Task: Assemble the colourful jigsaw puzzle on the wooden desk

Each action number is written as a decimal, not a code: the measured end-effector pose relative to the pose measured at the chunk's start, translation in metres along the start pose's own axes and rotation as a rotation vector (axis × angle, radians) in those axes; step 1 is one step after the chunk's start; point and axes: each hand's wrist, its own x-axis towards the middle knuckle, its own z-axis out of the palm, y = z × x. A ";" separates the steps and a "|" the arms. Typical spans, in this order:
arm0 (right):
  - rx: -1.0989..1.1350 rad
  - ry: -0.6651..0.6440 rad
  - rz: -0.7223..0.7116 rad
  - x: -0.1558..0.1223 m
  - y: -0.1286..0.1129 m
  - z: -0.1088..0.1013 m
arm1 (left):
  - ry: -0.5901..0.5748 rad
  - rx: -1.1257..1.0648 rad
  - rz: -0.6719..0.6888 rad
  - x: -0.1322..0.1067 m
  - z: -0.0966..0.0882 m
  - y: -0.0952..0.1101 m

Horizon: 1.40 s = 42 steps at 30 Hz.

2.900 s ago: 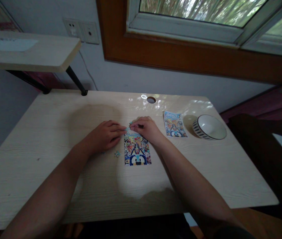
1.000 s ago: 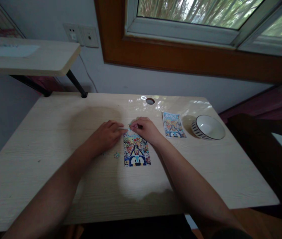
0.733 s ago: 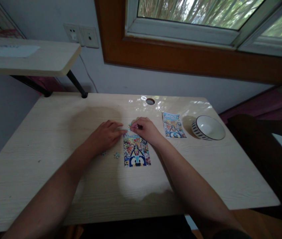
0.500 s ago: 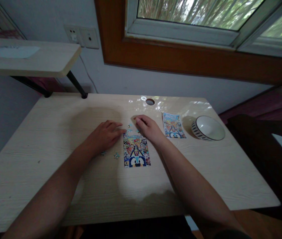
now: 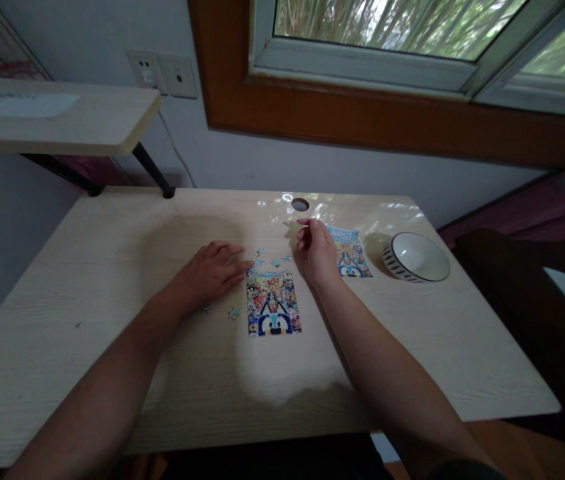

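A partly assembled jigsaw puzzle (image 5: 274,303) lies on the desk, with a blue cartoon dog's head at its lower end and many small colourful figures above. Its upper edge is uneven. My left hand (image 5: 217,270) rests palm down at its upper left, open, a fingertip by the corner. Loose puzzle pieces (image 5: 276,263) lie just above the assembled part, and another loose piece (image 5: 233,312) sits to its left. My right hand (image 5: 316,250) is off to the upper right, index finger stretched out and the others loosely curled. I see nothing in it. It partly covers the reference picture.
The reference picture (image 5: 352,257) shows the same dog design. Right of it stands a white bowl (image 5: 416,258) with dark stripes. A round cable hole (image 5: 300,205) is near the desk's back edge. A raised shelf (image 5: 107,127) stands at the back left, below wall sockets (image 5: 162,73).
My right hand has moved right, away from the loose pieces, and its thumb and finger pinch has loosened. Pieces it covered now show. My left hand has stayed put.
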 end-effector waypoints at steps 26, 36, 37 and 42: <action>-0.452 -0.331 -0.239 -0.007 0.003 0.001 | -0.006 0.003 0.007 -0.001 -0.001 -0.001; -0.622 -0.719 -0.240 0.004 -0.013 -0.019 | -0.009 -0.012 0.017 -0.002 -0.002 -0.003; -0.632 -0.730 -0.235 0.005 -0.014 -0.021 | -0.009 -0.010 0.017 -0.002 -0.002 -0.002; -0.686 -0.787 -0.279 0.007 -0.016 -0.025 | -0.022 0.002 0.018 -0.002 -0.003 -0.001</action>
